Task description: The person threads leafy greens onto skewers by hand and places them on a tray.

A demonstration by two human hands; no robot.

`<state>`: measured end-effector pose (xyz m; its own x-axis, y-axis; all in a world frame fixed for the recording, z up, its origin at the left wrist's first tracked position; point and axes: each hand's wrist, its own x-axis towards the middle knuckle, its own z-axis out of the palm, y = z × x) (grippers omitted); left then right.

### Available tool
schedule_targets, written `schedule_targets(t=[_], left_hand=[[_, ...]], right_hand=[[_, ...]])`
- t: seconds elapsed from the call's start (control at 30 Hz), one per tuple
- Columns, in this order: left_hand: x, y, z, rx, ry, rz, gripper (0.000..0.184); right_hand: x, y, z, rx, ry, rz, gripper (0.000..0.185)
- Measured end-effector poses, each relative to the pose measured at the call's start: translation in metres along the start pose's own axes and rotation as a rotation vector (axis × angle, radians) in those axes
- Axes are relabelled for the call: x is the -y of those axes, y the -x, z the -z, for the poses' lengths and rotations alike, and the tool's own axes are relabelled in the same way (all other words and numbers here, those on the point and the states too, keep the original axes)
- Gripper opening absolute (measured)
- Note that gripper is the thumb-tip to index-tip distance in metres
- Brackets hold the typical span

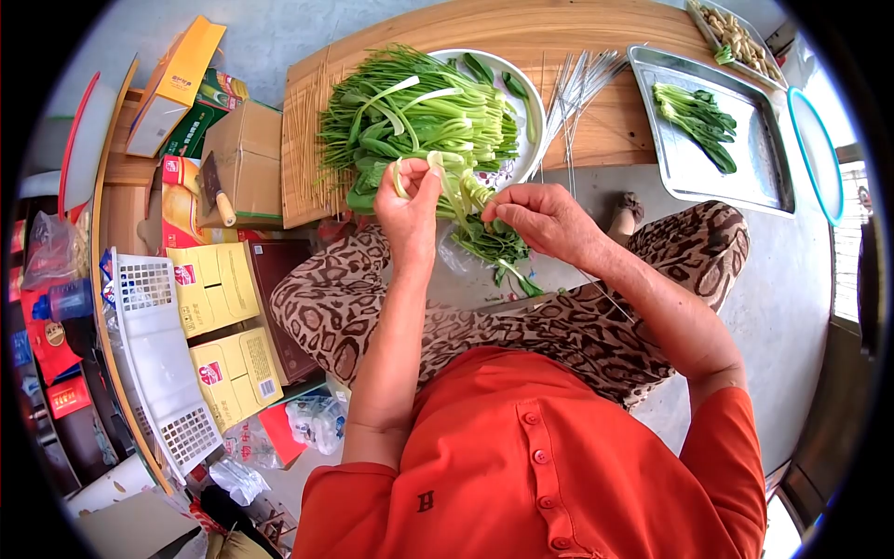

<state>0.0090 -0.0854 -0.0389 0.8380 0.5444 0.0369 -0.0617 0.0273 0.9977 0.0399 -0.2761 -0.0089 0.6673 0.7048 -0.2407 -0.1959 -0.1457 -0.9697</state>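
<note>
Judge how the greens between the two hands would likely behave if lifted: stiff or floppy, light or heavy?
The greens would probably flop at the leafy end, where the leaves trail loosely. The pale stems look thicker, so they may bend less. The bunch is likely light for its size, being thin leaves and slim stems.

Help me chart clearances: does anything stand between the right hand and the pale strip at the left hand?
Yes: in this view, the bunched greens sit between the right hand and the pale strip at the left hand.
</note>
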Motion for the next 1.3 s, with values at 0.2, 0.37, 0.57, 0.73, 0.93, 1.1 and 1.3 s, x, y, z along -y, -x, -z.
schedule_targets(t=[0.2, 0.37, 0.57, 0.73, 0.93, 1.1, 1.3], left_hand=[[0.006, -0.002, 0.001, 0.002, -0.060, -0.074, 0.007], [0.002, 0.001, 0.000, 0.031, -0.100, -0.094, 0.008], [0.002, 0.011, -0.003, 0.280, -0.065, 0.026, 0.012], [-0.013, 0.014, 0.000, 0.365, 0.080, 0.175, 0.039], [0.003, 0.002, 0.012, 0.287, 0.377, 0.303, 0.042], [0.015, -0.002, 0.017, 0.336, 0.552, 0.375, 0.037], [0.016, -0.001, 0.012, 0.440, 0.688, 0.378, 0.037]], right_hand=[[-0.002, -0.001, 0.001, -0.016, 0.034, 0.016, 0.021], [-0.005, -0.001, 0.001, -0.025, 0.029, 0.029, 0.021], [-0.006, -0.006, 0.007, -0.094, 0.003, -0.039, 0.022], [0.002, -0.004, 0.010, -0.189, 0.034, -0.027, 0.022], [0.004, 0.000, 0.009, -0.066, -0.078, -0.069, 0.022], [0.003, 0.001, 0.003, 0.001, -0.044, -0.039, 0.021], [0.003, 0.002, 0.004, 0.014, -0.042, -0.047, 0.020]])
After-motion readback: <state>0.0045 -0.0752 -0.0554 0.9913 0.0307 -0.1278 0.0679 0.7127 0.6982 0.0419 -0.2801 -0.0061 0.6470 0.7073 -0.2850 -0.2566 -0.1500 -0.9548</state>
